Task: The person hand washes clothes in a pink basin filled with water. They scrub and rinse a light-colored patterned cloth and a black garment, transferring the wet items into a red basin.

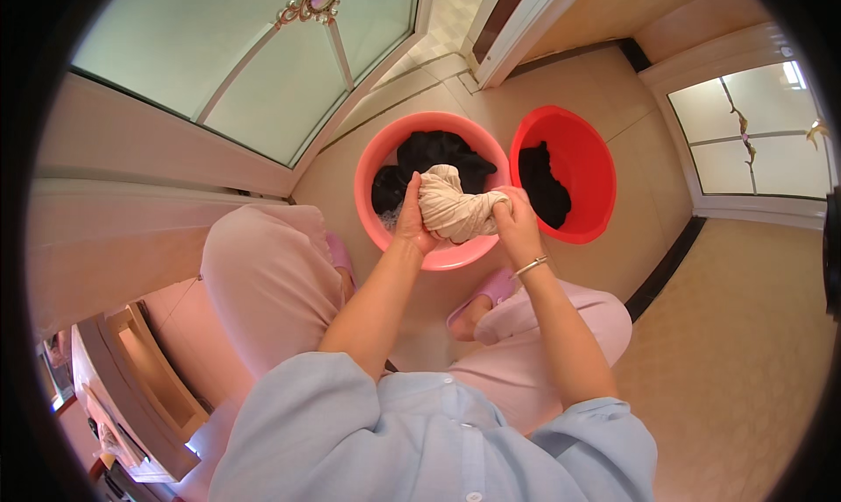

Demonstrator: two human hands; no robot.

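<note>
A bunched, twisted cream cloth point(453, 206) is stretched between my two hands over a pink plastic basin point(453, 259). My left hand point(415, 219) cups its left end, with the thumb pointing up along the fabric. The other end is gripped by my right hand point(517, 216), near the basin's right rim. Black wet-looking cloth point(437, 154) lies in the basin beneath, with some suds point(389, 218) at its lower left. Part of the basin's inside is hidden by the cream cloth and my hands.
A red plastic basin point(591, 173) holding a black cloth point(544, 185) stands right beside the pink one on the tiled floor point(631, 239). A glass-paned door point(263, 88) is at upper left, another paned door point(749, 134) at right. My slippered feet flank the space before the basin.
</note>
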